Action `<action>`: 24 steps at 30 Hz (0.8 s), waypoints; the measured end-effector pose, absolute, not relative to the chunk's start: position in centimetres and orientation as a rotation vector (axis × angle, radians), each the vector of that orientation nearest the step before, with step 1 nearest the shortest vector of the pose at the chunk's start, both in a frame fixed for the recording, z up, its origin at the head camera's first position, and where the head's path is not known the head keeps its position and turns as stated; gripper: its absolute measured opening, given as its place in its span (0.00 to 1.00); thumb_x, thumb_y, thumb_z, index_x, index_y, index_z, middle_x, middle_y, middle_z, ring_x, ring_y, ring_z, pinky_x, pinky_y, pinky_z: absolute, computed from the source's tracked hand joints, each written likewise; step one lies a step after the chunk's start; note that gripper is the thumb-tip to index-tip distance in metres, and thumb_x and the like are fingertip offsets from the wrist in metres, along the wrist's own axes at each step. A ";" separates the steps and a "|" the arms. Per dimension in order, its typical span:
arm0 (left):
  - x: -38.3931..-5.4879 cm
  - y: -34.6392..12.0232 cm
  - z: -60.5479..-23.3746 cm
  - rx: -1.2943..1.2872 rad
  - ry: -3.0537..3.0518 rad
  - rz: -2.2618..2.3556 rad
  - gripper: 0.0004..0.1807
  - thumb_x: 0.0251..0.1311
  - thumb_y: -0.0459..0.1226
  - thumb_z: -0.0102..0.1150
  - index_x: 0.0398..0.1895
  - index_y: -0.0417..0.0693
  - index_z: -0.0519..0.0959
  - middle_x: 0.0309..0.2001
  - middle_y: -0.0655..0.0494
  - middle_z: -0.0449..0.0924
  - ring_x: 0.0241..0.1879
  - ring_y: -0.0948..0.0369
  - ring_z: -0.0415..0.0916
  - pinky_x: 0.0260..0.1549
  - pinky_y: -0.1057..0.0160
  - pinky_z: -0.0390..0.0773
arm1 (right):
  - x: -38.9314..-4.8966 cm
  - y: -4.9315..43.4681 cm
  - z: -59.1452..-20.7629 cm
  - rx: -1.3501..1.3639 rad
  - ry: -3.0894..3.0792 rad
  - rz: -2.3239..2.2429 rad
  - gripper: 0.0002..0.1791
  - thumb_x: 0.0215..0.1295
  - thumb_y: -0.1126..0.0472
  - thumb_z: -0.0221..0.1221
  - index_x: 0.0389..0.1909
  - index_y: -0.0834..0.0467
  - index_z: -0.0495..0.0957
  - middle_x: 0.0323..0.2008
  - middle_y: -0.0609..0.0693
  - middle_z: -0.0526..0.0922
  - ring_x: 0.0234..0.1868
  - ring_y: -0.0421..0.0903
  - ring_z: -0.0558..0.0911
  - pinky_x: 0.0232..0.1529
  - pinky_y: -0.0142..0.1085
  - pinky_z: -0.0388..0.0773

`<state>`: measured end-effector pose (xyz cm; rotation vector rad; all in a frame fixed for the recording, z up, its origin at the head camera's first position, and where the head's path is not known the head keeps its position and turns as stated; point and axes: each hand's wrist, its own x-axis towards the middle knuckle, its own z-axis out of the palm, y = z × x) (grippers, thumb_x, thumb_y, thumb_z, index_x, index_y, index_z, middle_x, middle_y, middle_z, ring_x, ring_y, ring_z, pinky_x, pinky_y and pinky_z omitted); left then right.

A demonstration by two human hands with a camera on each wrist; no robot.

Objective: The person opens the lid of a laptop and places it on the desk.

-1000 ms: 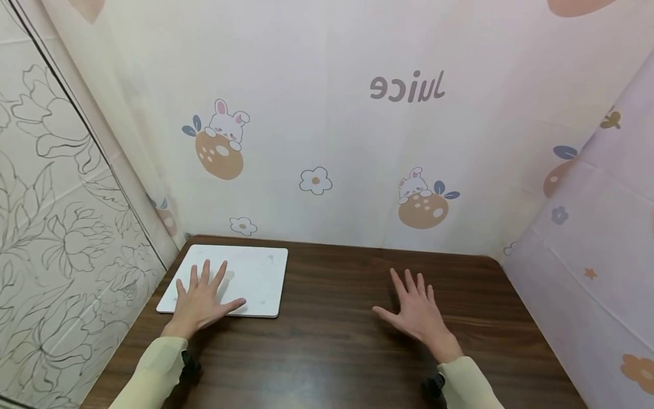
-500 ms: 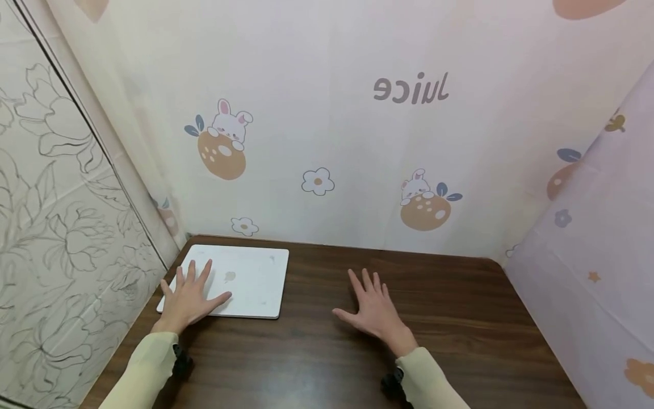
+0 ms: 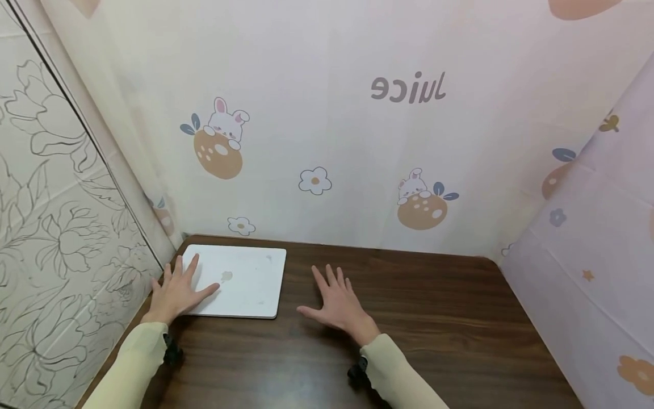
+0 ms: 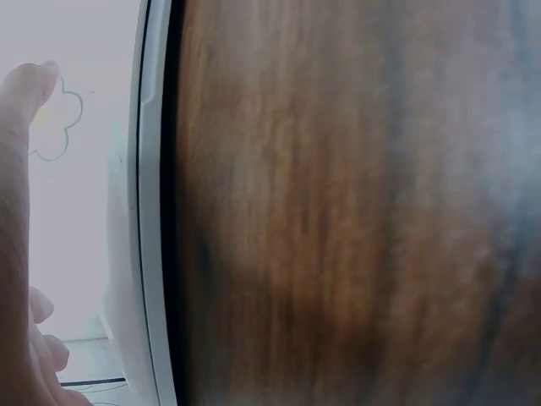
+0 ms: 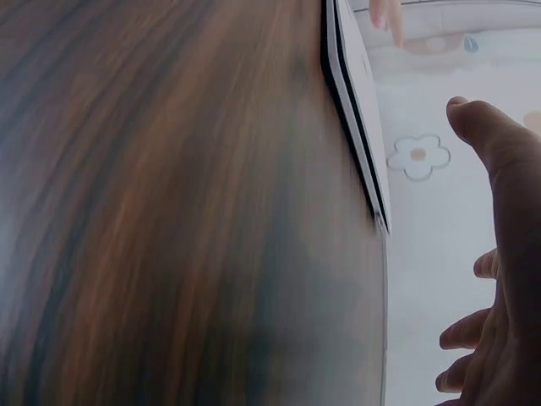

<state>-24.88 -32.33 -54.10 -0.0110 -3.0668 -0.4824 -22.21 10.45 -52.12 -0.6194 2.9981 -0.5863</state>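
Note:
A closed silver-white laptop (image 3: 242, 284) with a faint apple logo on its lid lies at the back left of the table. My left hand (image 3: 174, 294), fingers spread, overlaps the laptop's left side in the head view. In the left wrist view its thumb (image 4: 25, 93) stands above the lid, beside the laptop's front edge (image 4: 150, 203). My right hand (image 3: 334, 304) is spread over the bare wood to the right of the laptop, holding nothing. The right wrist view shows its thumb (image 5: 486, 127) and fingers apart from the laptop's edge (image 5: 359, 127).
Dark wood-grain table (image 3: 434, 318) extends to the right and front. A printed curtain (image 3: 327, 125) with rabbits and flowers hangs behind it, and a flower-patterned panel (image 3: 66, 238) borders the left. Another curtain (image 3: 603, 238) closes off the right side.
My right hand has moved a good way left toward the laptop. My left hand has slid left across the laptop toward its left edge, uncovering the logo. The laptop has stayed put.

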 end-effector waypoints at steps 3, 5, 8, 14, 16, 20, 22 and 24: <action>-25.2 -32.4 -53.9 -0.006 -3.075 -0.498 0.64 0.56 0.78 0.50 0.85 0.54 0.41 0.80 0.25 0.36 0.74 0.19 0.36 0.57 0.11 0.37 | -22.4 9.2 -52.2 -0.643 2.981 -0.590 0.60 0.59 0.17 0.50 0.84 0.45 0.44 0.82 0.64 0.48 0.80 0.72 0.48 0.75 0.67 0.55; -25.4 -32.4 -53.9 -0.003 -3.077 -0.495 0.64 0.56 0.78 0.49 0.85 0.54 0.41 0.80 0.25 0.37 0.74 0.19 0.37 0.57 0.11 0.38 | -22.5 8.5 -52.3 -0.647 2.976 -0.608 0.60 0.59 0.17 0.51 0.84 0.46 0.45 0.82 0.65 0.48 0.80 0.73 0.48 0.75 0.66 0.55; -25.7 -32.3 -54.0 -0.001 -3.078 -0.485 0.64 0.56 0.79 0.49 0.85 0.53 0.42 0.80 0.25 0.38 0.74 0.19 0.38 0.57 0.10 0.39 | -22.6 7.4 -52.4 -0.631 2.962 -0.641 0.59 0.60 0.19 0.53 0.84 0.45 0.45 0.82 0.65 0.47 0.81 0.72 0.46 0.76 0.66 0.54; -26.3 -32.5 -54.5 0.029 -3.083 -0.522 0.63 0.58 0.78 0.46 0.85 0.51 0.42 0.79 0.23 0.37 0.73 0.18 0.36 0.57 0.11 0.34 | -22.7 5.5 -53.1 -0.627 2.931 -0.698 0.59 0.60 0.20 0.53 0.84 0.45 0.46 0.82 0.65 0.45 0.81 0.71 0.44 0.77 0.66 0.50; -26.5 -32.5 -54.7 0.033 -3.090 -0.542 0.63 0.59 0.78 0.46 0.85 0.51 0.41 0.79 0.23 0.37 0.73 0.18 0.35 0.57 0.11 0.32 | -22.7 5.1 -53.2 -0.632 2.930 -0.697 0.59 0.60 0.19 0.53 0.84 0.46 0.46 0.82 0.65 0.45 0.81 0.71 0.45 0.76 0.67 0.50; -26.7 -32.6 -55.3 0.046 -3.100 -0.563 0.62 0.60 0.78 0.44 0.85 0.51 0.41 0.79 0.22 0.36 0.73 0.18 0.34 0.57 0.11 0.32 | -22.8 4.2 -53.5 -0.651 2.933 -0.689 0.59 0.59 0.20 0.54 0.84 0.46 0.47 0.82 0.66 0.47 0.81 0.72 0.45 0.76 0.67 0.52; -26.6 -32.8 -55.5 0.058 -3.101 -0.575 0.61 0.61 0.78 0.43 0.85 0.51 0.41 0.79 0.21 0.36 0.73 0.17 0.34 0.57 0.11 0.32 | -22.8 3.7 -53.6 -0.666 2.926 -0.695 0.59 0.60 0.20 0.54 0.84 0.46 0.47 0.82 0.66 0.47 0.81 0.72 0.45 0.76 0.67 0.52; -26.6 -33.1 -55.6 0.070 -3.103 -0.584 0.60 0.62 0.77 0.42 0.85 0.50 0.41 0.78 0.21 0.35 0.73 0.17 0.34 0.57 0.11 0.32 | -22.8 3.2 -53.7 -0.676 2.916 -0.705 0.59 0.59 0.20 0.54 0.84 0.46 0.47 0.82 0.66 0.47 0.81 0.72 0.46 0.76 0.66 0.52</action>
